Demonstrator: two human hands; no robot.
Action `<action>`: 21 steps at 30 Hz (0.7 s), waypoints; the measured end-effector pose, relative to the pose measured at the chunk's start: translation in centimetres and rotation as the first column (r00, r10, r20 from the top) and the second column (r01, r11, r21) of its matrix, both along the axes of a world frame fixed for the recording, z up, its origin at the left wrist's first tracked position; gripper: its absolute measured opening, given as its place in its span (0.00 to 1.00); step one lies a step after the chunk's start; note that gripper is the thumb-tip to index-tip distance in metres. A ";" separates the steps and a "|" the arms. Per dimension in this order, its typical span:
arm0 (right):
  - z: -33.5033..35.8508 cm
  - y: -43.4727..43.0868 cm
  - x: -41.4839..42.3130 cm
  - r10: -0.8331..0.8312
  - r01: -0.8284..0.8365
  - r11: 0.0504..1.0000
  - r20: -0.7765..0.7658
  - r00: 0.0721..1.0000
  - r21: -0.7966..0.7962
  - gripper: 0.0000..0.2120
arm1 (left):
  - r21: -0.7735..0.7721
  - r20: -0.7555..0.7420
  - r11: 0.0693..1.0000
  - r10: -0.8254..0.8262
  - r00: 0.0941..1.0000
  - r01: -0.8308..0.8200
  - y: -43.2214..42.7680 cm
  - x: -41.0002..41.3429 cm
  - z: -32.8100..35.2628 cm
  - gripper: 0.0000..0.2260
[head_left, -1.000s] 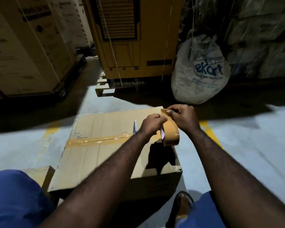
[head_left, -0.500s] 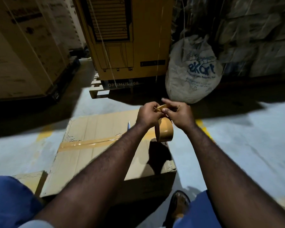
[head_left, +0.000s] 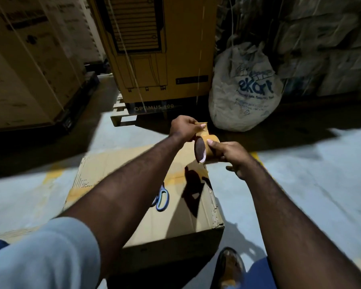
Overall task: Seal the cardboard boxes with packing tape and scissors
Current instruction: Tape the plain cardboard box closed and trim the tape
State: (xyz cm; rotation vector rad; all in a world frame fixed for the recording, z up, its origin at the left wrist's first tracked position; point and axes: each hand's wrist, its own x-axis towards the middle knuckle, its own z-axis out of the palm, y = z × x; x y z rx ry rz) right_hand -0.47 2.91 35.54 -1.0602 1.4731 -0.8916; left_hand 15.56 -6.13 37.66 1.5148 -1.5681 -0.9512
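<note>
Far left, stacked brown cartons [head_left: 29, 59] stand on a dark pallet; their print is unreadable. Centre, a yellow carton [head_left: 175, 49] on a wooden pallet has "OPTIMUS 100" on the dark band at its base. To its right, a white sack [head_left: 246, 90] is marked "ekart" in blue; the smaller print is illegible. The cardboard box [head_left: 175, 222] sits on the grey floor [head_left: 300, 195] with open floor on both sides, its near right corner crumpled. Blue-handled scissors [head_left: 162, 198] lie on its top, partly hidden by the left forearm. Above the box's far edge, the left hand [head_left: 183, 128] is raised, its fingers pinching the free tape end [head_left: 201, 123]. The tape roll [head_left: 211, 137] is just beside it, gripped by the thumb and curled fingers of the right hand [head_left: 232, 153]. Both arms are extended forward.
</note>
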 end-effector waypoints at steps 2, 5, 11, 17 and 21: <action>-0.7 -1.0 0.0 -0.045 0.047 0.998 -0.032 0.998 0.034 0.27 | 0.016 0.031 0.999 -0.034 0.999 0.033 -1.6 -0.5 -1.2 0.08; -2.0 -2.5 0.7 -0.115 0.131 0.990 -0.228 0.967 0.054 0.41 | 0.046 0.004 0.999 -0.007 1.000 0.007 -4.2 -1.2 -2.7 0.09; -3.1 -6.0 1.5 -0.139 0.167 0.982 -0.250 0.958 0.093 0.36 | 0.147 0.017 0.989 -0.012 1.000 0.009 -10.1 -0.9 -6.3 0.10; -3.9 -7.6 1.6 0.046 0.034 0.990 -0.546 0.836 0.136 0.26 | 0.164 0.091 0.986 0.018 0.996 -0.033 -13.6 -0.9 -9.9 0.12; -3.8 -8.2 2.4 0.092 0.010 0.984 -0.552 0.828 0.180 0.31 | 0.211 0.034 0.973 0.092 0.995 -0.097 -14.1 0.6 -11.9 0.13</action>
